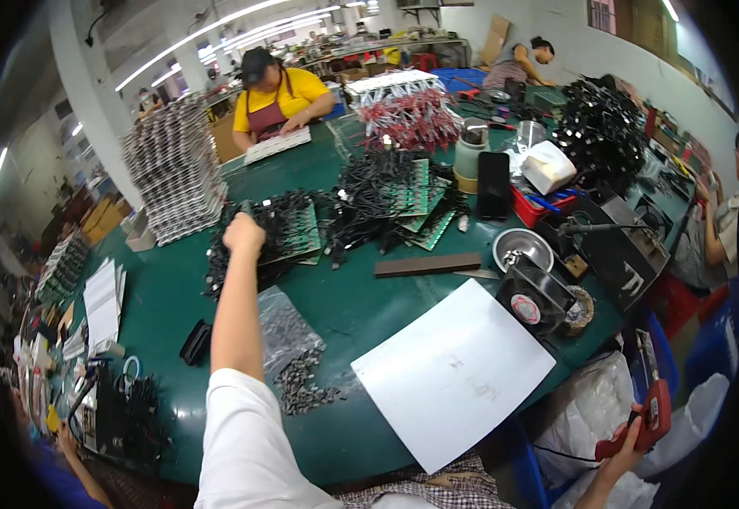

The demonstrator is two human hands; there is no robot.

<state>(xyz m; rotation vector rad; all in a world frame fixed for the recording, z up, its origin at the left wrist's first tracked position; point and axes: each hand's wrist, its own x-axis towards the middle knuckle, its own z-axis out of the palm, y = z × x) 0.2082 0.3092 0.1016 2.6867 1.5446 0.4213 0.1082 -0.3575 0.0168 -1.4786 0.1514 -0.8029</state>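
My left arm reaches across the green table. My left hand (244,236) is closed at the left pile of black cables (278,222), its fingertips partly hidden among them. Green circuit boards (303,231) with these cables attached lie just right of it. At the lower right, off the table's edge, my right hand (621,455) grips a red soldering gun (656,417) by its handle, with the metal tip pointing up. A white sheet (456,373) lies on the table between my arms. Left of it are a clear plastic bag (283,321) and many small black parts (304,383).
A second board pile (420,191) stands further right. Near it are a dark bar (427,265), a metal bowl (524,248), a small black fan (532,293) and a black phone (493,184). Tall stacked panels (174,170) rise at left. A person in yellow (280,106) works opposite.
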